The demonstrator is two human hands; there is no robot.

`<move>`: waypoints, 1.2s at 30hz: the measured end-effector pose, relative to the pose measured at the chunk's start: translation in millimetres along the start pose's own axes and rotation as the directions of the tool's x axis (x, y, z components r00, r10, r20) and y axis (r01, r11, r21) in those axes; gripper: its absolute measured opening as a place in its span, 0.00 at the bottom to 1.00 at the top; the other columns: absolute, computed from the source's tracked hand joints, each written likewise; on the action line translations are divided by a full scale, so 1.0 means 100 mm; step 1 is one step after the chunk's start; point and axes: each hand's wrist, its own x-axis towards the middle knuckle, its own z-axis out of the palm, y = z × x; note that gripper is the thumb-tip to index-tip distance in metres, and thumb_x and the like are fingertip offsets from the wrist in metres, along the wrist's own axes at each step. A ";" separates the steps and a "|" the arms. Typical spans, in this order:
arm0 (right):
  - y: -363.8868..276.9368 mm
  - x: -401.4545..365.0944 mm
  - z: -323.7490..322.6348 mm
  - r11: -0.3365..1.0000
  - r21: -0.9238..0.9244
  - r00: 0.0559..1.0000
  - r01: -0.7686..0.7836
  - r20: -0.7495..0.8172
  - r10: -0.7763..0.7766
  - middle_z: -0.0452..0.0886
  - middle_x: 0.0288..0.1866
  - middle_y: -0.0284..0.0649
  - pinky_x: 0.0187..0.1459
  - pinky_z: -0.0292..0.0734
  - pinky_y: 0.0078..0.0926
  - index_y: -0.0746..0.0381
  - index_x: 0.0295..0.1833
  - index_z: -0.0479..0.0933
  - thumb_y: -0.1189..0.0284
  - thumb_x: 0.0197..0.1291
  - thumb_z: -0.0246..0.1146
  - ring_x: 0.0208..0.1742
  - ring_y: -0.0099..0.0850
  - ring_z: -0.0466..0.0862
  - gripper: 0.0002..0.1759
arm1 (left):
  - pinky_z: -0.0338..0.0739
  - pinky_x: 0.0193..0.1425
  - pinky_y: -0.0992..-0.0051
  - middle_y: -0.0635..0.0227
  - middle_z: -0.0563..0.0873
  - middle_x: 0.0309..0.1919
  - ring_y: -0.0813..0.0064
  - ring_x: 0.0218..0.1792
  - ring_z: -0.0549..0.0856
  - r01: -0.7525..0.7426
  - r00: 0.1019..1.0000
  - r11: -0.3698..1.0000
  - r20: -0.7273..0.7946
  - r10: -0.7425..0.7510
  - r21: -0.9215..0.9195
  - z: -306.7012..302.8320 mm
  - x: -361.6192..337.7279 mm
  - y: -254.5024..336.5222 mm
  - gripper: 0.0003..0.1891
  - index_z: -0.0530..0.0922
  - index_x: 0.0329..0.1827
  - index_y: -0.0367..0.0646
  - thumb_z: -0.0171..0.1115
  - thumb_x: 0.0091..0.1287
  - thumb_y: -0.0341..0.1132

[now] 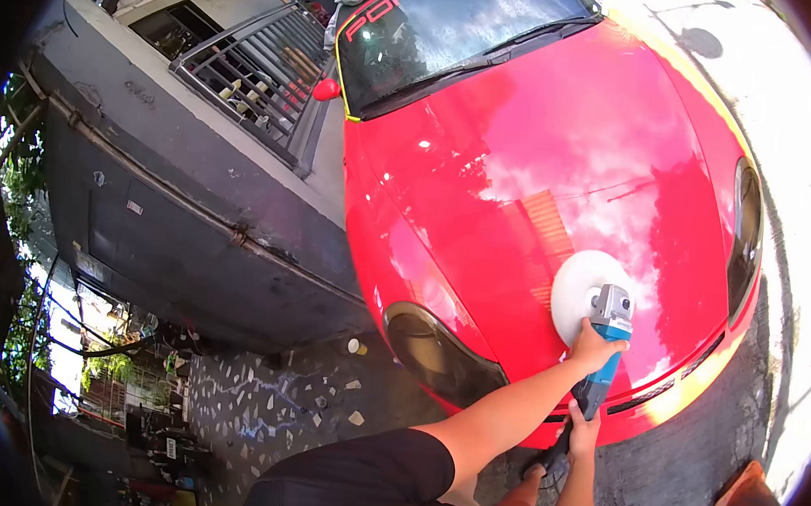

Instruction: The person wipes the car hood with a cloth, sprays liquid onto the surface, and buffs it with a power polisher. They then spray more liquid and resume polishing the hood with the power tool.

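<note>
A blue and black polisher (601,370) with a silver head rests its round white pad (574,288) on the glossy red hood (526,149) of a car, near the front edge. My left hand (594,349) grips the tool's body just behind the metal head. Farther back, my right hand (584,431) is closed around the dark rear handle. The pad's underside is hidden against the paint.
A headlight (436,354) lies left of the polisher, another (746,235) to its right. An orange cone (749,498) stands at lower right. On the left are a grey wall (193,191) and metal railing (249,73); a small cup (356,346) sits on the stone-patterned floor (273,404).
</note>
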 end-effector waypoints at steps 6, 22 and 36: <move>0.03 0.09 0.24 0.991 -0.137 0.997 -0.006 0.080 0.017 0.78 0.27 0.35 0.19 0.78 0.29 0.61 0.56 0.74 0.65 0.69 0.79 0.17 0.27 0.79 0.22 | 0.91 0.53 0.64 0.50 0.87 0.55 0.63 0.50 0.92 -0.014 0.996 0.974 -0.090 -0.007 -0.226 -0.42 0.10 -0.30 0.45 0.66 0.68 0.32 0.88 0.57 0.42; 0.58 -0.05 0.48 0.801 -0.569 0.921 0.188 0.385 0.057 0.90 0.59 0.57 0.63 0.85 0.42 0.64 0.81 0.72 0.47 0.53 0.85 0.57 0.45 0.93 0.56 | 0.90 0.52 0.61 0.57 0.85 0.51 0.64 0.46 0.90 -0.014 0.952 0.747 -0.236 -0.193 -0.665 -1.43 -0.59 -1.46 0.30 0.73 0.66 0.37 0.80 0.67 0.37; -0.08 -0.02 -0.31 0.969 -0.248 1.000 -0.009 0.006 0.011 0.82 0.32 0.35 0.21 0.76 0.27 0.64 0.62 0.77 0.64 0.67 0.81 0.19 0.25 0.80 0.27 | 0.93 0.49 0.63 0.52 0.85 0.52 0.65 0.45 0.92 0.010 0.998 0.884 0.058 0.019 -0.467 0.04 -0.13 -0.36 0.39 0.65 0.65 0.36 0.86 0.61 0.39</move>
